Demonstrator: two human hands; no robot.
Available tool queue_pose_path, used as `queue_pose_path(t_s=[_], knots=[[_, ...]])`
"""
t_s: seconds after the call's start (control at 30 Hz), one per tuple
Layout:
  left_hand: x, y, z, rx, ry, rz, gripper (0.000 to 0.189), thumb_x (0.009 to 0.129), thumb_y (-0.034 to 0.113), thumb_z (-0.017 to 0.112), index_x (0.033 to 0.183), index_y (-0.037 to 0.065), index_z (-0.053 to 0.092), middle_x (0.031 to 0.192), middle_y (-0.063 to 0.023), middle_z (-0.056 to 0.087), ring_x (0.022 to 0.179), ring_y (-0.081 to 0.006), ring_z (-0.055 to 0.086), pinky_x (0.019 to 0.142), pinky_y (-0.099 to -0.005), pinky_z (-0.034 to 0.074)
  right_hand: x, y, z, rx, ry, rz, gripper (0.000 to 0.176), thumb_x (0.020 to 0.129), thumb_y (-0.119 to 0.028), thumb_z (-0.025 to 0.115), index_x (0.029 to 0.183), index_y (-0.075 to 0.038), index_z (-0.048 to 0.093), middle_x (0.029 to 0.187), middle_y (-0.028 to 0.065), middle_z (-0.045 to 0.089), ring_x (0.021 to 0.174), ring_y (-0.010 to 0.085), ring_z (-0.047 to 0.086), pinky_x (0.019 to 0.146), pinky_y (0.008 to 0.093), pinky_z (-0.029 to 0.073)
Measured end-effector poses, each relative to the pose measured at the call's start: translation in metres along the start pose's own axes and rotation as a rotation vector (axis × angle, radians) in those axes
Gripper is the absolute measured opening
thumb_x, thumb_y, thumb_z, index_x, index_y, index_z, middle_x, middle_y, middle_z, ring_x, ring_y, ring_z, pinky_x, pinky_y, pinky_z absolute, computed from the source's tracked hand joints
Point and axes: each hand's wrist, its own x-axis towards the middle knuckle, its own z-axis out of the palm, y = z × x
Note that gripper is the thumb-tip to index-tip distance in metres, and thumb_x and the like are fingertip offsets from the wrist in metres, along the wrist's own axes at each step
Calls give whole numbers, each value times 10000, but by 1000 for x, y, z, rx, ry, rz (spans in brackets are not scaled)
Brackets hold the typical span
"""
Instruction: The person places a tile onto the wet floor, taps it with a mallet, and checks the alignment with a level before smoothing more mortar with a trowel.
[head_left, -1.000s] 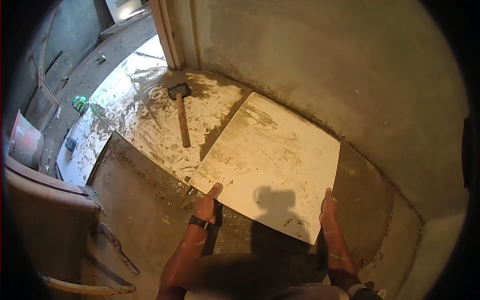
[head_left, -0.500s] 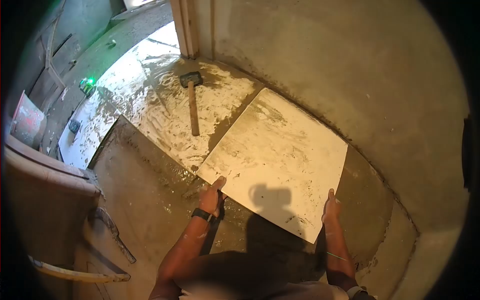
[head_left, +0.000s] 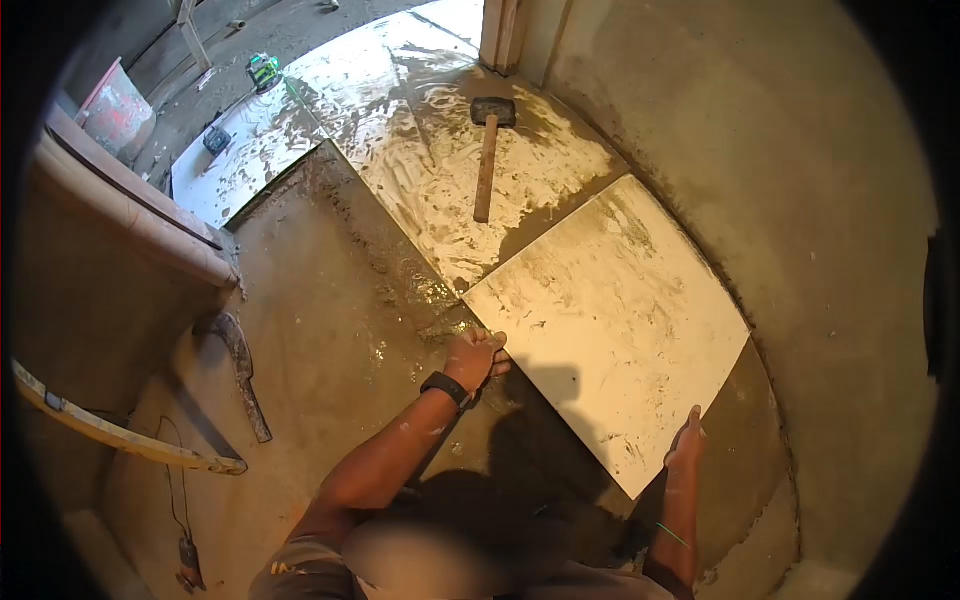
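Note:
A large pale floor tile (head_left: 615, 330), smeared with grey mortar, lies at a slight angle against the wall side. My left hand (head_left: 478, 358), with a dark band on its wrist, grips the tile's left edge near its upper corner. My right hand (head_left: 687, 445) holds the lower right edge, thumb on top and the other fingers mostly hidden beneath. Just beyond, a mallet (head_left: 486, 170) with a black head and wooden handle rests on a mortar-smeared laid tile (head_left: 420, 190). A dark strip of mortar runs between the two tiles.
A hammer-like tool (head_left: 243, 375) and a long wooden strip (head_left: 130, 435) lie on the left. A plumb bob (head_left: 188, 560) on a string is at lower left. A green-lit device (head_left: 264, 72) and a stained bucket (head_left: 118, 108) stand farther back. The wall (head_left: 780, 160) borders the right.
My view has shifted left and down the room, so things appear farther right. The held tile has turned slightly clockwise. My left hand's fingers have shifted along its edge.

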Motion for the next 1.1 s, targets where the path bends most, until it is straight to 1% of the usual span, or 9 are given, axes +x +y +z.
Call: queue_pose_path(t_s=[0.17, 0.23, 0.33, 0.47, 0.57, 0.7, 0.9, 1.03, 1.1], knots=[[0, -4, -1, 79, 3, 39, 202, 909, 122, 718, 940, 18, 547, 827, -70, 620, 703, -170, 666, 628, -321, 623, 12, 8, -11, 28, -95, 40, 379, 944, -405, 698, 807, -112, 500, 750, -37, 450, 661, 114, 413, 625, 347, 443], [0, -3, 1, 45, 8, 22, 221, 916, 83, 702, 1006, -38, 541, 821, -71, 611, 639, -147, 610, 518, -290, 537, 13, 7, -13, 37, -145, 72, 589, 908, -450, 723, 1197, 45, 590, 1182, 111, 618, 1069, 238, 589, 976, 462, 473], [-2, -1, 3, 102, 31, 39, 220, 918, 87, 701, 1004, -37, 541, 800, -71, 607, 631, -142, 616, 507, -290, 531, 17, 8, -14, 20, -115, 84, 598, 918, -438, 716, 1234, 51, 581, 1200, 124, 618, 1102, 252, 586, 969, 467, 482], [-2, -1, 2, 124, 48, 48, 212, 918, 91, 702, 998, -30, 547, 783, -65, 613, 629, -136, 628, 491, -293, 525, 3, -5, -15, -32, -104, 77, 583, 933, -418, 704, 1244, 59, 579, 1197, 126, 630, 1090, 250, 598, 945, 450, 499], [3, -4, -2, 199, 49, 46, 203, 917, 99, 705, 988, -18, 556, 780, -59, 625, 628, -134, 648, 467, -294, 513, 9, -3, -18, -58, -112, 81, 530, 932, -421, 709, 1140, 59, 623, 1064, 89, 633, 948, 217, 601, 866, 421, 515], [4, -4, -4, 189, 25, 55, 197, 915, 106, 712, 968, -4, 557, 775, -54, 633, 611, -129, 655, 439, -278, 487, 5, -6, -18, -16, -125, 63, 455, 939, -388, 710, 1078, 40, 641, 978, 44, 619, 886, 168, 572, 810, 384, 512], [-3, 1, -1, 234, 35, 65, 181, 921, 112, 709, 912, 10, 560, 753, -41, 617, 554, -110, 615, 421, -262, 461, -6, -13, -15, 16, -117, 24, 397, 939, -365, 714, 1027, 18, 660, 986, 49, 641, 914, 151, 573, 851, 339, 493], [-4, 7, -4, 387, 28, 59, 182, 939, 131, 694, 839, 29, 582, 725, -28, 636, 534, -88, 592, 411, -231, 430, -2, -9, -16, -20, -78, 13, 396, 945, -351, 704, 1062, 24, 653, 1012, 55, 649, 928, 162, 588, 885, 348, 493], [-4, 8, -8, 404, 0, 69, 220, 917, 174, 725, 828, 26, 589, 724, -37, 654, 539, -104, 601, 428, -261, 448, -10, -14, -13, 119, -165, -19, 395, 943, -407, 693, 959, -18, 628, 872, 35, 590, 814, 178, 563, 770, 393, 513]])
